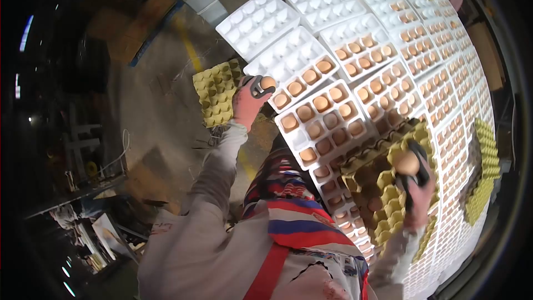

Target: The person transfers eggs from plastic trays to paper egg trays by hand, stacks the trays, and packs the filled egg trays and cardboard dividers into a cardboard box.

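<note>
My left hand [250, 100], in a pink glove with dark fingertips, pinches a brown egg [267, 83] beside a white egg tray [265, 68] whose near row holds several eggs. My right hand [420, 186], gloved the same way, is closed around another brown egg [407, 163]. It is above a yellow molded egg carton [391, 219], where at least one egg [375, 204] sits among bare cups. Between my hands lies a white tray [298, 135] with eggs in most cups and one vacant cup at its left. The right hand is slightly blurred.
Many white trays filled with eggs [427, 55] spread to the right. Bare white trays [258, 22] lie at the far side. An empty yellow carton [214, 94] is left of my left hand, and stacked yellow cartons [483, 172] rest at far right. Cardboard boxes [125, 28] stand on the floor.
</note>
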Demonstrator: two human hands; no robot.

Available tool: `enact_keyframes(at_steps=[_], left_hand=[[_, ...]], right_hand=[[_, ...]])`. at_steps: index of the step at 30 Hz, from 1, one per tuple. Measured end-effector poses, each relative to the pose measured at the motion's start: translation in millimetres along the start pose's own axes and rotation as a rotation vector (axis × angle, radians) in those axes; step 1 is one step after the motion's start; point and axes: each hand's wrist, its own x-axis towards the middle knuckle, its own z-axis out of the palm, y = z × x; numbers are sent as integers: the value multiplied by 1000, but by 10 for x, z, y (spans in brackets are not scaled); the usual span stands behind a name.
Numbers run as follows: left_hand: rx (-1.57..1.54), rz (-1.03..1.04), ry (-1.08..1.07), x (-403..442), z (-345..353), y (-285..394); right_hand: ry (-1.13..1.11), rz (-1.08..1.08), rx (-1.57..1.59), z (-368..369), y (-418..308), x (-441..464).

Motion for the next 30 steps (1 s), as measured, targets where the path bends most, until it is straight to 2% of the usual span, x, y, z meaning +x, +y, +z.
enact_keyframes(at_steps=[1, 2, 4, 7, 9, 11, 12, 15, 17, 19, 20, 21, 22, 23, 24, 25, 26, 28, 29, 30], left_hand=[[107, -7, -25, 48, 70, -99], [214, -9, -52, 113, 182, -235], [323, -70, -150, 232, 260, -319], [394, -45, -176, 235, 137, -181], [118, -29, -130, 380, 8, -129], [-245, -3, -41, 559, -80, -108], [-319, 1, -22, 663, -111, -11], [-327, 165, 72, 945, 242, -20], [239, 359, -91, 1103, 407, -16], [497, 409, -70, 1174, 592, -88], [488, 318, -143, 1228, 540, -50], [552, 276, -154, 1338, 492, -75], [579, 409, 0, 1525, 435, -127], [726, 358, 68, 1699, 458, -261], [855, 469, 188, 1925, 394, -243], [857, 436, 221, 2161, 491, -653], [870, 406, 59, 2264, 457, -745], [757, 410, -16, 2413, 611, -957], [607, 491, 6, 2578, 700, -1261], [733, 397, -58, 2520, 817, -1066]], right_hand=[[-118, -114, -10, 305, -37, 438], [-166, -108, 7, 699, -111, 799], [-309, -362, -249, 1417, -40, 1480], [-399, -501, -741, 2202, 351, 2066], [-522, -423, -1009, 2467, 485, 2240], [-528, -473, -990, 2469, 534, 2330], [-530, -498, -977, 2464, 557, 2365], [-271, -583, -841, 2451, 479, 2605], [-255, -780, -868, 2425, 626, 2881], [-168, -816, -939, 2379, 780, 2870], [-90, -849, -797, 2334, 635, 2787], [-43, -816, -774, 2208, 490, 2656], [-31, -713, -706, 2065, 296, 2448], [-6, -607, -639, 1914, 161, 2211], [38, -570, -612, 1735, 95, 1955], [103, -524, -607, 1505, 56, 1673], [161, -471, -642, 1267, 44, 1382], [464, -261, -874, 749, 69, 667], [612, -118, -993, 509, 119, 297], [823, 40, -1019, 279, 211, -88]])
